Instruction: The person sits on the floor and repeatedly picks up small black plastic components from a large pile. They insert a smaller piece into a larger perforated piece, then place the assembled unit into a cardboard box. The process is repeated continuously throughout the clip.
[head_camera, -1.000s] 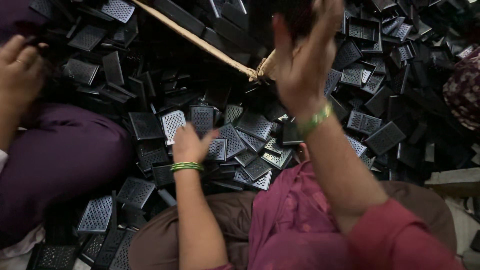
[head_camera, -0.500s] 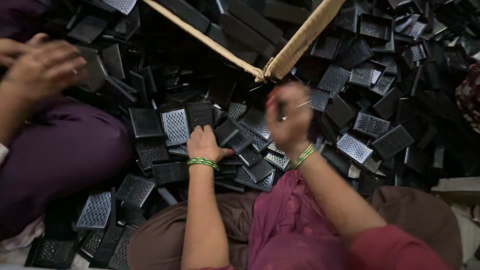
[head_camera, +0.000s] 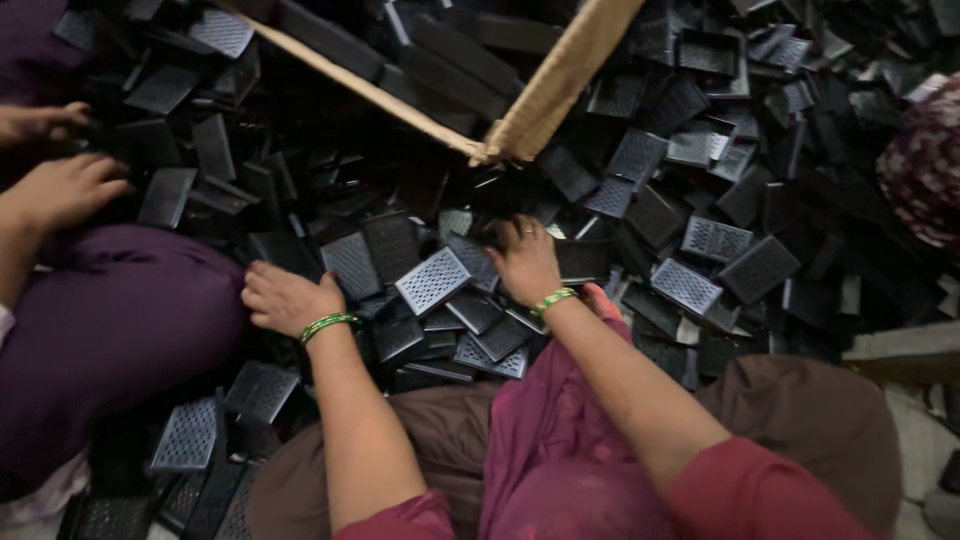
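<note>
Resting flat, fingers spread, grasping nothing: right hand (head_camera: 525, 260) on black grille pile (head_camera: 480, 330); left hand (head_camera: 285, 298) beside it, farther from grille panel (head_camera: 432, 280).

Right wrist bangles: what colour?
Green bangles with gold trim, on the right hand; head view.

Right hand (head_camera: 525, 262) fingertips among black grilles (head_camera: 433, 280)
</note>
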